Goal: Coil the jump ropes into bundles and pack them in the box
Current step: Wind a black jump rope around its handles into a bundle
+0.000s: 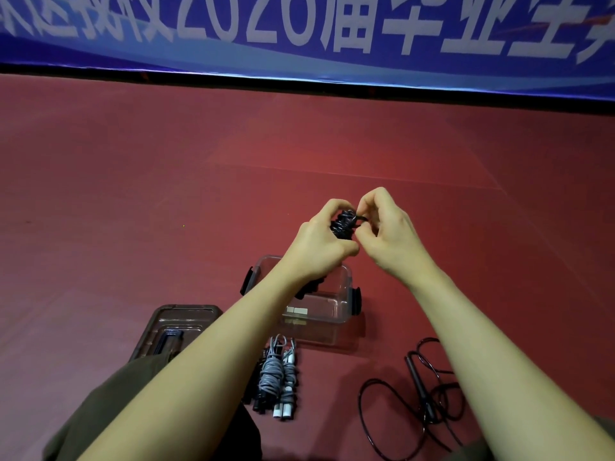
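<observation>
Both hands are raised above the red floor and work on one black jump rope bundle (344, 222). My left hand (321, 241) grips the coiled bundle, whose handles hang down behind my left wrist. My right hand (386, 227) pinches a strand of the same rope at the bundle's top. Below them stands the clear plastic box (336, 314) with black side latches. Grey and white coiled bundles (278, 377) lie on the floor in front of the box. A loose black jump rope (422, 390) sprawls uncoiled at the lower right.
The box's lid (173, 327) lies flat on the floor left of the box. My knees in olive trousers (109, 410) frame the bottom edge. A blue banner (299, 38) with white characters runs along the far edge of the red floor.
</observation>
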{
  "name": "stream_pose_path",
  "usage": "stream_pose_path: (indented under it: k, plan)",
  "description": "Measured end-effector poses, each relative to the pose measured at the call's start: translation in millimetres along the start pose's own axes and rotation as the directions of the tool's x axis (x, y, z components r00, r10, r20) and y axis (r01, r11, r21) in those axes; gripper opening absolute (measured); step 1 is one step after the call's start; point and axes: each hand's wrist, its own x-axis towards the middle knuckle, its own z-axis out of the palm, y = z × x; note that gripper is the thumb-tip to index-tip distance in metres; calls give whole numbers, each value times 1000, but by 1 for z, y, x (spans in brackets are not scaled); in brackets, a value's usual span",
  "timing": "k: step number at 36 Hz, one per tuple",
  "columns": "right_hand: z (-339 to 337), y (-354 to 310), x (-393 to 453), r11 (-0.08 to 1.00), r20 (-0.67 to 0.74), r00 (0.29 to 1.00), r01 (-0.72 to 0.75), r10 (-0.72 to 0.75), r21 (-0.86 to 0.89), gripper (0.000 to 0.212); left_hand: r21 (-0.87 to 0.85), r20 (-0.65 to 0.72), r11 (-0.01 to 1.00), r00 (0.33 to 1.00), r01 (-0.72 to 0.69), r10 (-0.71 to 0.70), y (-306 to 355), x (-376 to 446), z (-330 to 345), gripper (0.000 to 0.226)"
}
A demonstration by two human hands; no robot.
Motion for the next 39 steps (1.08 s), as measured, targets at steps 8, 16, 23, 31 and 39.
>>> stream_pose_path:
  k: [8, 16, 23, 31, 39]
  plan:
    - [16, -5, 2, 936, -92, 966, -208, 242, 284, 16, -39, -82, 997, 994, 67, -70, -1, -3, 3, 23]
    - [17, 0, 8, 902, -114, 922, -328, 370, 281, 26, 78, -134, 995, 990, 57, -46, -2, -2, 9, 32]
    - [18, 12, 13, 847, -152, 855, -437, 495, 302, 27, 163, -128, 982, 989, 97, -77, -3, 1, 18, 35]
    - [21, 23, 13, 879, -188, 862, -438, 470, 188, 18, 216, -105, 969, 989, 121, -100, -8, 2, 20, 38]
    - [22, 23, 5, 837, -127, 861, -427, 492, 343, 22, 231, 28, 973, 1000, 1, -7, -13, -1, 14, 31]
